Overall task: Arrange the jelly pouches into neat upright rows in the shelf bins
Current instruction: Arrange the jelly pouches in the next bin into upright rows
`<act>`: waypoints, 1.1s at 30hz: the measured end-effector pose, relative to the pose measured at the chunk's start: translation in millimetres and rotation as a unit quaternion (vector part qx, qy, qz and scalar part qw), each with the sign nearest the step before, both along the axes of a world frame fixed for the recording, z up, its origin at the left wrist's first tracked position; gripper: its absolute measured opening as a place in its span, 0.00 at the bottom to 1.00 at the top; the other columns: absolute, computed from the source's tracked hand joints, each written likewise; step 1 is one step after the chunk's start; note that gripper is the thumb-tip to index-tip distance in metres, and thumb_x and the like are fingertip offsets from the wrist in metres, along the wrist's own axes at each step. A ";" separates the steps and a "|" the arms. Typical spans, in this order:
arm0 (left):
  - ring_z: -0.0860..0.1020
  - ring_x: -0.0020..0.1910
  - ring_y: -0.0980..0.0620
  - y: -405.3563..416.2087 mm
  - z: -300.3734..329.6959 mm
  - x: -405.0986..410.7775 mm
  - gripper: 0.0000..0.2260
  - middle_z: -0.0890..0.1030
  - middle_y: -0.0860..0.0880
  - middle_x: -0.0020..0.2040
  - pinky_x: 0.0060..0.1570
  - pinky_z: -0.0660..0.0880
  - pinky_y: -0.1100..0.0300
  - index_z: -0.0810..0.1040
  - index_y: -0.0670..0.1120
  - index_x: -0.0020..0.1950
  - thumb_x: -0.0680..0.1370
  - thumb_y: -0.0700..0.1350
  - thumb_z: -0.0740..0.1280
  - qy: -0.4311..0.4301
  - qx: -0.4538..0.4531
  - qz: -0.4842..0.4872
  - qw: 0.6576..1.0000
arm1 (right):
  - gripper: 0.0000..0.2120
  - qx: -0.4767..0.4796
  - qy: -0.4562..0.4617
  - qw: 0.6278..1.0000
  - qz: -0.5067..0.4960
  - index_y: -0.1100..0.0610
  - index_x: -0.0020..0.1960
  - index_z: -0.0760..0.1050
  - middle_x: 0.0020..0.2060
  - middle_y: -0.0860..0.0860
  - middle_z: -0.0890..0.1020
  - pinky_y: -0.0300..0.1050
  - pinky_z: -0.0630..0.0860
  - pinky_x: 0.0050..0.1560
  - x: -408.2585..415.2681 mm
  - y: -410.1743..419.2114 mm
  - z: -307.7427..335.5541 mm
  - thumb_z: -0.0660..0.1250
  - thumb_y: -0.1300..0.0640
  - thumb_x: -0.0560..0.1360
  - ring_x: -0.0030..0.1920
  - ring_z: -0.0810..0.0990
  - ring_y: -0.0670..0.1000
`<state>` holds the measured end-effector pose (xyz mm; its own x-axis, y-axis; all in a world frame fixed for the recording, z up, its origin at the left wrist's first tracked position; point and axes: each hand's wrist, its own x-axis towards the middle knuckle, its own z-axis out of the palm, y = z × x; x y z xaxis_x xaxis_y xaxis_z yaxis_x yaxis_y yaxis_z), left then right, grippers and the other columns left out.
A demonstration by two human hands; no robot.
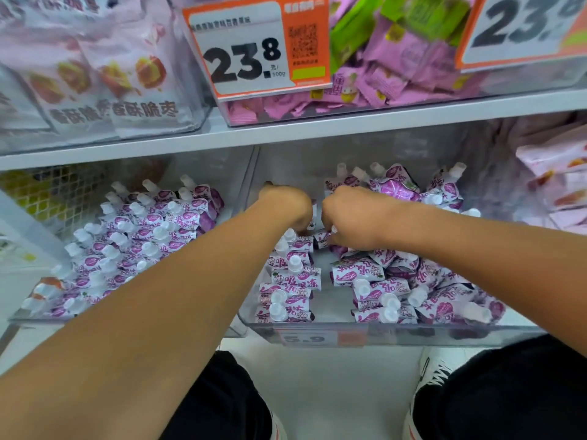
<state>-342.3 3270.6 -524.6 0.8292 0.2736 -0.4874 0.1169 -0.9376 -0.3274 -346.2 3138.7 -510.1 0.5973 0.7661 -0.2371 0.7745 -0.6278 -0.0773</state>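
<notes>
Both hands work mid-frame in the right bin (317, 331). The right hand (352, 217) pinches a jelly pouch (322, 239); the left hand (287, 204) has hidden fingers. Stand it cap-up, snug behind the neat row (289, 290).

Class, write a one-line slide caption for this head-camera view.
Both hands, left hand and right hand, sort purple jelly pouches inside the right clear bin.
</notes>
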 end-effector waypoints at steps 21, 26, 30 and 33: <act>0.68 0.39 0.44 23.6 24.2 -68.0 0.16 0.64 0.48 0.30 0.38 0.66 0.54 0.69 0.44 0.36 0.77 0.51 0.67 -0.247 -0.043 -0.077 0.965 | 0.10 0.092 -0.206 0.974 -0.032 0.56 0.53 0.75 0.46 0.59 0.81 0.50 0.71 0.41 -10.8 -31.2 39.7 0.65 0.50 0.80 0.46 0.80 0.63; 0.69 0.40 0.45 33.3 21.9 -63.1 0.15 0.72 0.49 0.35 0.49 0.64 0.55 0.72 0.47 0.38 0.75 0.57 0.68 -0.234 -0.080 -0.131 0.960 | 0.12 0.135 -0.187 0.970 -0.074 0.58 0.53 0.73 0.42 0.59 0.82 0.52 0.75 0.42 -10.2 -32.1 27.6 0.61 0.49 0.81 0.44 0.80 0.64; 0.69 0.39 0.46 37.2 22.0 -63.2 0.17 0.68 0.51 0.31 0.50 0.65 0.55 0.70 0.49 0.34 0.76 0.57 0.67 -0.257 -0.106 -0.138 0.951 | 0.10 0.174 -0.111 0.976 -0.072 0.57 0.49 0.70 0.43 0.59 0.81 0.51 0.72 0.42 4.5 9.5 8.4 0.63 0.50 0.80 0.44 0.78 0.63; 0.68 0.38 0.45 38.4 16.2 -63.9 0.19 0.66 0.51 0.30 0.49 0.67 0.53 0.64 0.50 0.30 0.75 0.56 0.67 -0.279 -0.106 -0.122 0.947 | 0.10 0.158 0.027 0.986 -0.047 0.53 0.43 0.69 0.40 0.56 0.79 0.45 0.67 0.41 20.5 40.4 -3.8 0.69 0.54 0.76 0.43 0.77 0.58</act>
